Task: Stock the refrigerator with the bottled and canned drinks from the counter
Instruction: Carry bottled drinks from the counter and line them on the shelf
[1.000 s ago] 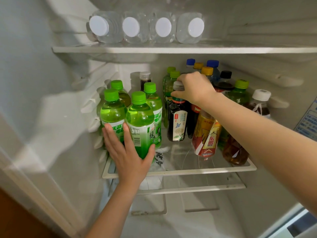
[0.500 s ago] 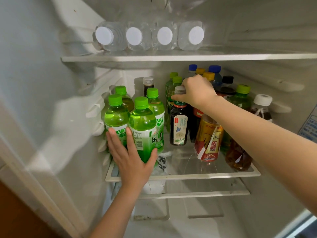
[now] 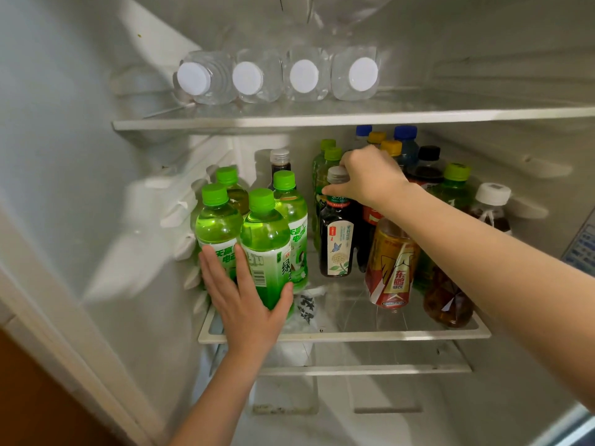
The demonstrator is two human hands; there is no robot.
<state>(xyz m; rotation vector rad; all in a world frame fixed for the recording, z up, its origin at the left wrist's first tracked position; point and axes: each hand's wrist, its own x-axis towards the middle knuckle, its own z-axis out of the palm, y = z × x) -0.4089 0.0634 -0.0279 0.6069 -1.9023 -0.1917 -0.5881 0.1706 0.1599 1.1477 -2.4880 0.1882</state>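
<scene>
**Middle shelf: both hands on bottles**

The refrigerator (image 3: 80, 156) has smooth white walls. Four ribbed water bottles (image 3: 302, 75) lie caps-forward on the upper shelf (image 3: 322, 119). On the glass middle shelf (image 3: 354, 336) my left hand (image 3: 248, 307) lies flat, fingers straight, against the front green bottles (image 3: 267, 239). My right hand (image 3: 370, 178) grips the neck of the dark tea bottle (image 3: 338, 243), upright mid-shelf. A gold bottle (image 3: 392, 268) leans beside it. Bare glass shows along the front rim.
</scene>
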